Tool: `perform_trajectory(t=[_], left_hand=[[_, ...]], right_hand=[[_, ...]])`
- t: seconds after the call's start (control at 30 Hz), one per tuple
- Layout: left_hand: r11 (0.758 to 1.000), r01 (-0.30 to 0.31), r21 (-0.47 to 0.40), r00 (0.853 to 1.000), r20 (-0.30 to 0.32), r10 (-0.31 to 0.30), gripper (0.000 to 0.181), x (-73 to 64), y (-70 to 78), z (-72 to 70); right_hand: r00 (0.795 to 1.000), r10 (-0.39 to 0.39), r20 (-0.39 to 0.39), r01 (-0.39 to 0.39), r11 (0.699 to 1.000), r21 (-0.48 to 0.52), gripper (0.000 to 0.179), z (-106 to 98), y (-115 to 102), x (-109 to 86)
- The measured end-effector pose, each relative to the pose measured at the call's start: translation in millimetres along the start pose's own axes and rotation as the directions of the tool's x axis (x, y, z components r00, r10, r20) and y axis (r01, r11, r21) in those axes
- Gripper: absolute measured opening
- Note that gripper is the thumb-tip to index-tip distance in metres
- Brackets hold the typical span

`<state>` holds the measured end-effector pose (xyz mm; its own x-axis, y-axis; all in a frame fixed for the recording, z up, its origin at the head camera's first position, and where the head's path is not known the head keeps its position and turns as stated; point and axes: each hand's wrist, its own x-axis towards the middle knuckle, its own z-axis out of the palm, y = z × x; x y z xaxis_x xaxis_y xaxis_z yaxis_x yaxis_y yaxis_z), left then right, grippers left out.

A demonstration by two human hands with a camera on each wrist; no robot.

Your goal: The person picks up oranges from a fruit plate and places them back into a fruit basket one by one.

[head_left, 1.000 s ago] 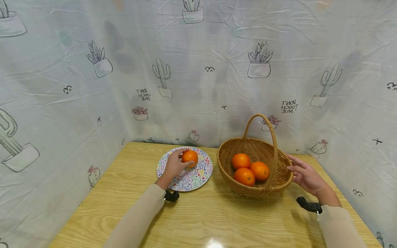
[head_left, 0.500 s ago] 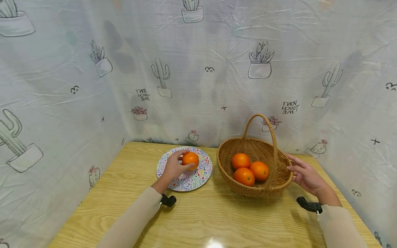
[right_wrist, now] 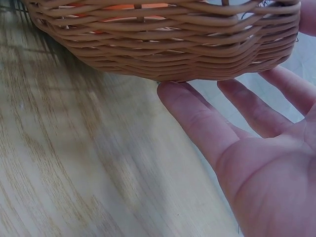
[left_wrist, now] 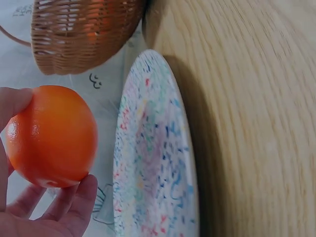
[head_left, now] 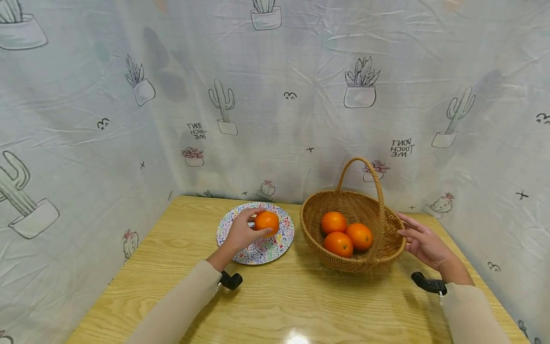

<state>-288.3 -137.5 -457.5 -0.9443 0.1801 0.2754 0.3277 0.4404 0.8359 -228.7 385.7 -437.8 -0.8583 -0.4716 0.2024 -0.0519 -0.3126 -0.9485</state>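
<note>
Between thumb and fingers, my left hand (head_left: 241, 232) holds an orange (head_left: 267, 224) above a round plate (head_left: 262, 254) with a multicoloured squiggle pattern. In the left wrist view a gap shows between the orange (left_wrist: 55, 136) and the plate (left_wrist: 153, 148). To the right stands a wicker basket (head_left: 311, 210) with a tall arched handle and 3 oranges (head_left: 339, 244) inside. My right hand (head_left: 429, 246) grips the basket's right side, thumb at the rim. In the right wrist view its fingers (right_wrist: 197, 118) touch the woven wall from outside and below.
Everything stands on a light wooden table (head_left: 275, 301). A cactus-printed cloth (head_left: 275, 119) hangs close behind the plate and basket and along both sides. The basket handle (head_left: 380, 200) rises over the oranges inside it. A narrow strip of table separates plate and basket.
My left hand has moved the orange slightly to the right, and it looks a little higher off the plate. My right hand and the basket have stayed put.
</note>
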Motion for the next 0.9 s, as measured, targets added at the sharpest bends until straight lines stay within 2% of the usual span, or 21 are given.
perform_trajectory(t=[0.4,0.6,0.9], left_hand=[[0.997,-0.062,-0.049,0.998,0.014,0.062,0.055,-8.1,21.9,1.5],[0.994,-0.084,-0.063,0.996,0.031,0.086,0.058,-12.9,35.0,-2.5],[0.987,-0.061,-0.150,0.996,0.059,0.070,0.056,-20.1,55.1,-4.4]], right_hand=[[1.000,-0.015,0.003,0.016,1.000,-0.027,0.056,0,3,-1.5],[1.000,-0.022,0.021,0.023,0.999,-0.039,0.056,4,5,-4.6],[0.999,-0.028,0.025,0.029,0.998,-0.047,0.057,10,8,-10.9]])
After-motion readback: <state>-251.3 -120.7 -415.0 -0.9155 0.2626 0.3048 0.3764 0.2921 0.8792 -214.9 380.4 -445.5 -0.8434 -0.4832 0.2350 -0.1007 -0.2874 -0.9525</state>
